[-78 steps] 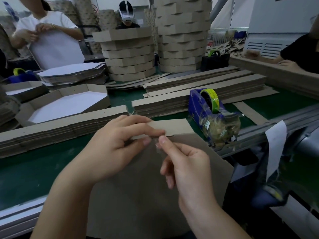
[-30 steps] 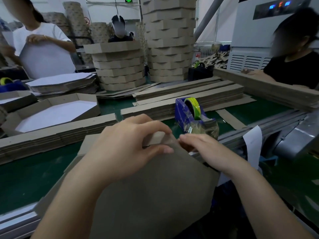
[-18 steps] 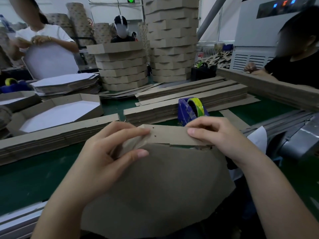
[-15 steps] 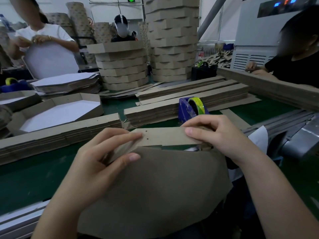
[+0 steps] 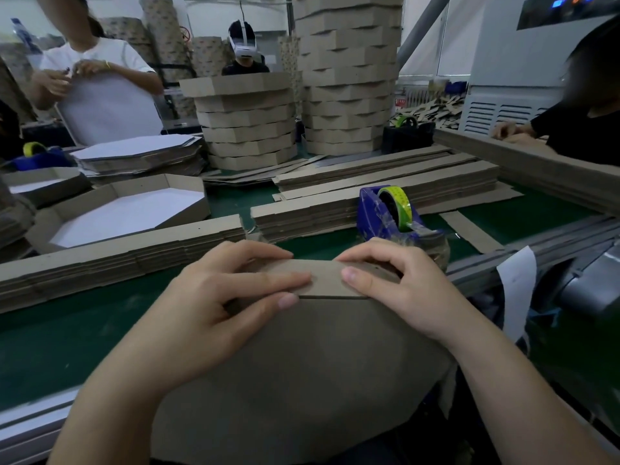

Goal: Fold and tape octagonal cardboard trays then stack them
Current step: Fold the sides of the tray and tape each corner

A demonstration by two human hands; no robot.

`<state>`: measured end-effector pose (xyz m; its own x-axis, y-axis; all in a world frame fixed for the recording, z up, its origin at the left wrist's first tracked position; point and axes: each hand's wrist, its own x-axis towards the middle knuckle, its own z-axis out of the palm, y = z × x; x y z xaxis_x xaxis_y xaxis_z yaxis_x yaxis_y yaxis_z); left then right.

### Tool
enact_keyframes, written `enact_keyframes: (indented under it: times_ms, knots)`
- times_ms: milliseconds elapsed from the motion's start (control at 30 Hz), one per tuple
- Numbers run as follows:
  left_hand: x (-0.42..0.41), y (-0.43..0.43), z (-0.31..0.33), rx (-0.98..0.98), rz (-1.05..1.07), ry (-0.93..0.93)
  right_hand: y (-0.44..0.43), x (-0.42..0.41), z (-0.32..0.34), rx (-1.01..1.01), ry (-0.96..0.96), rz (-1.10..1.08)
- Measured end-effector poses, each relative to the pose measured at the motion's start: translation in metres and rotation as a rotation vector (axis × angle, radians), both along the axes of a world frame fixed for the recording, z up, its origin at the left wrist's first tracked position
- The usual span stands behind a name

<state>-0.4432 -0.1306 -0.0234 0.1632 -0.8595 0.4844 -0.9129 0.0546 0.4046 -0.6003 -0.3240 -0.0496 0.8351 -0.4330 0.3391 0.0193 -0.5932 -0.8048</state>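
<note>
The cardboard tray (image 5: 295, 370) is at the near edge of the green table (image 5: 60, 333), right in front of the person. It is tipped up, so its brown bottom faces the camera. Its top side flap (image 5: 323, 278) is bent over, away from the person.

Both hands hold that flap. The left hand (image 5: 214, 303) has its fingers over the top of the flap and its thumb pressed on the near side, by the fold line. The right hand (image 5: 402, 290) does the same from the other end, fingers curled over the top and thumb on the near face. The two thumbs are close but do not touch. There may be clear tape on the flap, but it is too hard to see.

Just behind the right hand sits a blue tape dispenser (image 5: 372, 216) with a yellow-green tape roll (image 5: 397, 201). Flat cardboard strips (image 5: 114, 263) lie in long piles across the middle of the table. At the left edge is a folded tray (image 5: 124, 213) with a white inside. Near it is a pile of flat white sheets (image 5: 134, 152). At the far edge stand two tall stacks of trays (image 5: 246, 122).

A person in a white shirt (image 5: 100, 105) stands at the far left. A person in black (image 5: 580, 129) is at the right edge.
</note>
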Motion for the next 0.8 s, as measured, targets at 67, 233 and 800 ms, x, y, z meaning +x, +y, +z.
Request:
enact_keyframes:
  times_ms: [67,233,800]
  knots:
    - [-0.001,-0.006,0.001,0.017,-0.003,-0.035,-0.005,-0.001,0.001,0.063,0.01,0.016]
    - [-0.001,-0.006,-0.003,0.003,-0.039,-0.022,-0.011,-0.001,0.001,0.127,0.025,0.063]
    - [-0.015,-0.021,0.01,0.098,0.051,-0.072,-0.013,0.006,-0.007,0.265,0.007,0.067]
